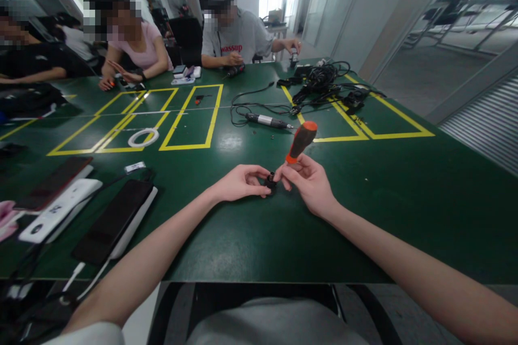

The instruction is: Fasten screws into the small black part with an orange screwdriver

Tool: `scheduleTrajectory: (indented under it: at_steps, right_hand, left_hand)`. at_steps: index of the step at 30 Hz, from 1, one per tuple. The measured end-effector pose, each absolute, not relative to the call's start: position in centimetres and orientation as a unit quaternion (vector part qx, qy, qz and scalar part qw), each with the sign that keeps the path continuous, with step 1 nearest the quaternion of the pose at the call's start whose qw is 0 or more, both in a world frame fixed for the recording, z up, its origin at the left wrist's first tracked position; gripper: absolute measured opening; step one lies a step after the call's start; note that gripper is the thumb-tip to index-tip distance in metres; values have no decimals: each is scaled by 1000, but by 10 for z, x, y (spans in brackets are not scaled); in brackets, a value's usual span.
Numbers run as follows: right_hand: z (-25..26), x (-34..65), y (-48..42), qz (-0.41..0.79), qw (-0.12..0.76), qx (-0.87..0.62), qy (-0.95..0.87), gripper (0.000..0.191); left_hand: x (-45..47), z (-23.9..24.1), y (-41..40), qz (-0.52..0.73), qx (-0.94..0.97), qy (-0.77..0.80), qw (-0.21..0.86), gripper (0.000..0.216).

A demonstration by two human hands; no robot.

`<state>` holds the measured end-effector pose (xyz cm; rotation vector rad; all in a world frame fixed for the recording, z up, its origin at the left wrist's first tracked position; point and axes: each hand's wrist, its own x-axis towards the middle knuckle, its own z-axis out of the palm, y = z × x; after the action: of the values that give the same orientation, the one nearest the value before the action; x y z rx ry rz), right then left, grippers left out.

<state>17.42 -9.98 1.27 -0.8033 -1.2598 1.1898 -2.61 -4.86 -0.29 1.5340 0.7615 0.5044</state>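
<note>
Between the thumb and fingers of my left hand (243, 182) is a small dark cylindrical part (271, 180), low over the green table. My right hand (306, 180) grips a screwdriver (302, 141) with an orange and dark grey handle, which tilts up and to the right. The fingertips of both hands come close together beside the dark part. My fingers hide the screwdriver's shaft and tip, so I cannot tell whether it touches the part.
Beyond my hands lies a corded electric screwdriver (269, 121), near tangled black cables (324, 83). At left are a phone (115, 221), a white power strip (60, 210) and a white ring (143, 137). Co-workers sit across the green table (226, 248).
</note>
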Motion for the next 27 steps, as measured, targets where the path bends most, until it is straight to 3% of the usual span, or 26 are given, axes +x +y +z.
scheduleTrajectory:
  at_steps: [7,27]
  right_hand:
    - [13,175,-99,489,568,-358,-557,42]
    - [13,175,-103,496,576,-339,-555,38]
  left_hand:
    - [-27,-7,-47,250,617,294,686,53]
    - [-30,1,-43,218,607,302,702,47]
